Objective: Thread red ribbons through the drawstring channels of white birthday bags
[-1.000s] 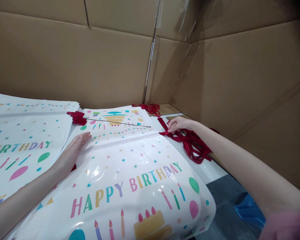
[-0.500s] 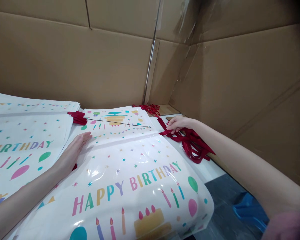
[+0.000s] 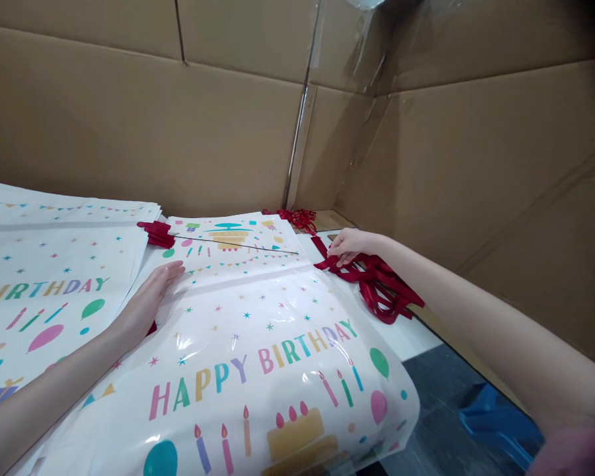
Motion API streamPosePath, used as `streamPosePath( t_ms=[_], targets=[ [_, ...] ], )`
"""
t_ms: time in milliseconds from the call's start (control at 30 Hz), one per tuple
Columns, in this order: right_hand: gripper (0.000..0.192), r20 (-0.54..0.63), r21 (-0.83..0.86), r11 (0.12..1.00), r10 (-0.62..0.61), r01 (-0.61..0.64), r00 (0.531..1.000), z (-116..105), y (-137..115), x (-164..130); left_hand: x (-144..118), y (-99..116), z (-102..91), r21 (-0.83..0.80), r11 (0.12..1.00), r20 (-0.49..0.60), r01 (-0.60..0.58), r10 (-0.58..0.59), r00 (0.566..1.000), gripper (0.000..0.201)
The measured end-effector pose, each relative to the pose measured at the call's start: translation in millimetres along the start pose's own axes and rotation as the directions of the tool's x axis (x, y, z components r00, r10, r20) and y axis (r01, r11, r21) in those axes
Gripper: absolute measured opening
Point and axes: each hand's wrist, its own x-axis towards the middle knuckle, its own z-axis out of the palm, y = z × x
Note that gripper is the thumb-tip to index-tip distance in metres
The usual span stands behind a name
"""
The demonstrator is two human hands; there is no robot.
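My left hand (image 3: pixel 146 304) lies flat, fingers together and stretched out, palm down on the left edge of the glossy "HAPPY BIRTHDAY" bag (image 3: pixel 258 350), which is spread across the counter (image 3: pixel 406 337) straight in front of me. My right hand (image 3: pixel 350 244) reaches toward 1 o'clock and pinches a red ribbon (image 3: pixel 330 254) where it comes out at the bag's upper right corner; the fingers are curled around it. From that point the ribbon trails off into a loose heap of red ribbons (image 3: pixel 387 291) at about 2 o'clock, beside the cardboard wall (image 3: pixel 476 165).

I judge this bag partly done: a ribbon end (image 3: pixel 156 233) shows at the bag's top left, near 11 o'clock, so the ribbon seems to run through the folded top band, and the right side is now being handled. Whether it gets tied or pulled further I cannot tell. At 9 o'clock sits a stack of flat printed bags (image 3: pixel 54 277); whether those are finished I cannot tell.
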Motion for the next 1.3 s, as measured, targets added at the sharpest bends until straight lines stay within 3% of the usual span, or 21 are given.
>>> streamPosePath(
  t_ms=[233, 533, 767, 967, 1200, 1300],
  targets=[
    [0.021, 0.054, 0.029, 0.999, -0.036, 0.034, 0.998, -3.5, -4.7, -6.5, 0.3, -1.3, -1.1, 0.022, 1.0, 0.006, -0.008, 0.008, 1.0, 0.048],
    [0.025, -0.026, 0.037, 0.998, -0.043, 0.044, 0.999, 1.1, -7.3, -9.3, 1.6, -1.5, -0.9, -0.015, 1.0, 0.005, 0.01, -0.01, 1.0, 0.047],
    [0.021, -0.25, -0.255, 0.966, -0.113, 0.048, 0.962, 15.1, -17.0, -9.3, 0.9, -2.3, -1.2, 0.019, 1.0, 0.011, -0.018, 0.018, 1.0, 0.048],
    [0.014, -0.308, -0.38, 0.923, -0.188, 0.061, 0.933, 23.3, -19.5, -12.0, 0.6, -1.0, -0.1, 0.002, 1.0, -0.01, 0.001, -0.001, 1.0, 0.046],
    [0.014, -0.353, -0.253, 0.967, -0.087, -0.005, 0.932, 16.7, -9.1, -2.0, -0.6, 0.6, 1.1, -0.022, 0.999, -0.013, 0.026, -0.026, 1.0, 0.045],
    [0.022, -0.338, -0.077, 0.997, -0.03, 0.005, 0.941, 11.6, 3.2, 5.2, -0.7, 1.2, 1.2, -0.003, 1.0, -0.015, 0.021, -0.021, 1.0, 0.045]
  ],
)
